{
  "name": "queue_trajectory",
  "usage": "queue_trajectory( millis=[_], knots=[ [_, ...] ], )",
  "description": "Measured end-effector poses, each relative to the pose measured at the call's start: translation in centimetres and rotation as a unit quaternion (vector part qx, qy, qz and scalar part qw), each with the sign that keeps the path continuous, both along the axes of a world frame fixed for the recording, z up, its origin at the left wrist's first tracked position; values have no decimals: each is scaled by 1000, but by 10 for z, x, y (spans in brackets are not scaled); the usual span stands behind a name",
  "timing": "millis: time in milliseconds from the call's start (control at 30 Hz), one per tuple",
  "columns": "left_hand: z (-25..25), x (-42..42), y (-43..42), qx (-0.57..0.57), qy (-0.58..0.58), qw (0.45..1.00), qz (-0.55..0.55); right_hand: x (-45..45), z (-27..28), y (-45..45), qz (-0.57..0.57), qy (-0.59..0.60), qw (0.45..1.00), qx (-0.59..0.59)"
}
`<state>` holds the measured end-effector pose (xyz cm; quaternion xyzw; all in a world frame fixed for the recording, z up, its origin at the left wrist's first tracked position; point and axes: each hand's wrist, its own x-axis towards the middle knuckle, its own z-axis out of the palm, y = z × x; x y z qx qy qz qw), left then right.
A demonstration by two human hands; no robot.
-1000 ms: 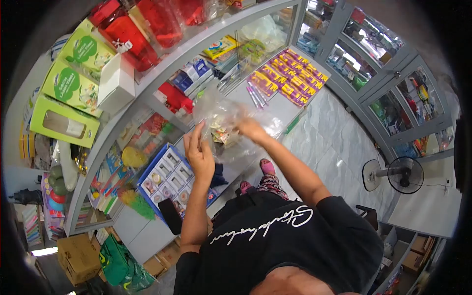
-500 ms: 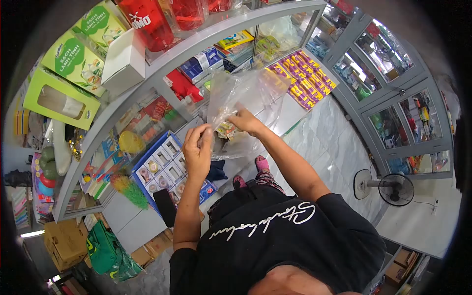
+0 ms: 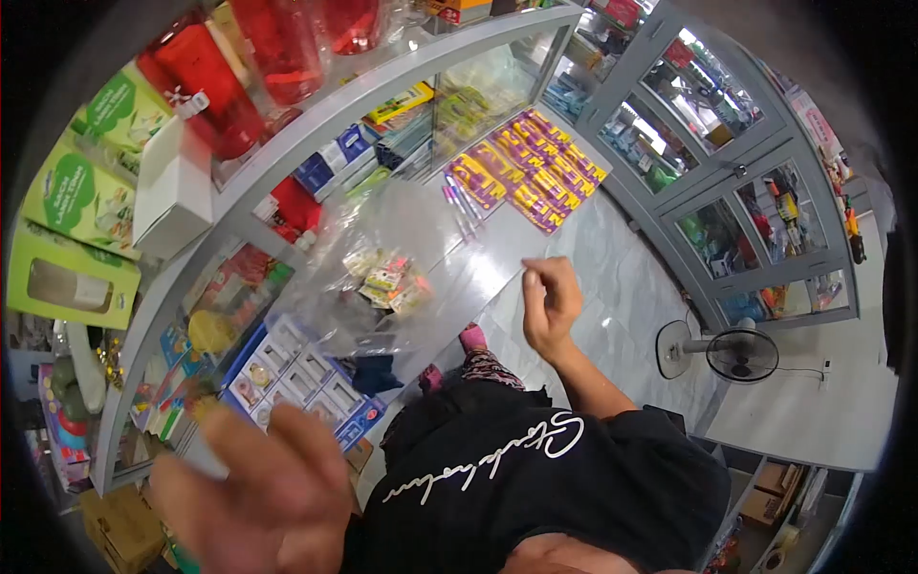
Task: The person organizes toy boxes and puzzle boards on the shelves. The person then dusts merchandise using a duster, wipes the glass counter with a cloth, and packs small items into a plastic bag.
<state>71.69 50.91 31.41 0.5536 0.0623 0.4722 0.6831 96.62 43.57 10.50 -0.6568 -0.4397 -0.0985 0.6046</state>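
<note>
A clear plastic bag [image 3: 354, 225] rests on the white ledge, with several small colourful packets [image 3: 390, 279] showing inside it. My right hand [image 3: 553, 306] is apart from the bag, to its right, above the floor. Its fingers are curled in, with the thumb close to them, and nothing shows in them. Large and close to the camera, my left hand [image 3: 258, 488] is at the lower left, smeared by motion. Its fingers look bent, but whether they hold anything is unclear. It hides part of the ledge.
Yellow-and-purple packs [image 3: 535, 172] and several pens [image 3: 463, 209] lie on the ledge. A blue box of watches [image 3: 296, 378] sits left of the bag. Behind are a curved glass display case [image 3: 359, 91] and a white box [image 3: 174, 187]. A fan [image 3: 741, 354] stands right, by grey cabinets [image 3: 684, 191].
Both hands have let go of the plastic bag, which now lies on the ledge. My right hand has drawn back to the right; my left has come up towards the camera. The view has shifted.
</note>
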Motion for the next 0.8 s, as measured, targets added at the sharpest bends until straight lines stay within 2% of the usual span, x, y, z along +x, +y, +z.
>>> queue_trajectory(
  millis=[33, 67, 133, 200, 233, 300, 367, 400, 467, 500, 567, 633, 667, 700, 733, 800],
  knots=[
    [5, 3, 1, -33, 14, 999, -35, 19, -18, 1, -23, 57, 997, -38],
    [9, 7, 2, -67, 28, 995, -69, 36, -38, 6, -30, 56, 997, -37],
    [14, 12, 16, -24, 34, 978, -206, 70, -83, 18, -41, 132, 976, -171],
    [24, 19, 29, -3, 66, 947, -314, 94, -139, 31, -30, 69, 974, -215],
    [28, 24, 27, -21, 97, 949, -299, 104, -163, 40, -16, 57, 970, -234],
    [28, 46, 27, -41, 134, 950, -280, 111, -176, 60, -27, 9, 964, -264],
    [20, 80, 28, 146, 59, 966, -204, 116, -182, 84, -21, -10, 960, -278],
    [25, 83, 31, 146, 65, 967, -198, 118, -185, 97, -28, -7, 954, -298],
    [40, 84, 35, -47, 127, 943, -304, 122, -190, 117, -32, 0, 949, -315],
    [43, 90, 16, -62, 146, 970, -186, 123, -192, 124, -43, -25, 943, -328],
    [38, 70, 5, -29, 159, 974, -160, 123, -195, 136, -69, -72, 936, -339],
    [19, 99, 17, 133, 56, 979, -143, 120, -182, 140, -70, -83, 925, -363],
    [2, 113, 15, 134, 62, 978, -144, 119, -178, 142, -76, -97, 913, -389],
    [-16, 124, 14, 208, 92, 965, 128, 119, -180, 144, -76, -90, 914, -389],
    [-33, 132, 15, 268, 113, 875, 387, 120, -182, 146, -58, -82, 913, -395],
    [-61, 134, 28, 187, 168, 895, 369, 120, -187, 149, -48, -63, 912, -401]
  ],
)
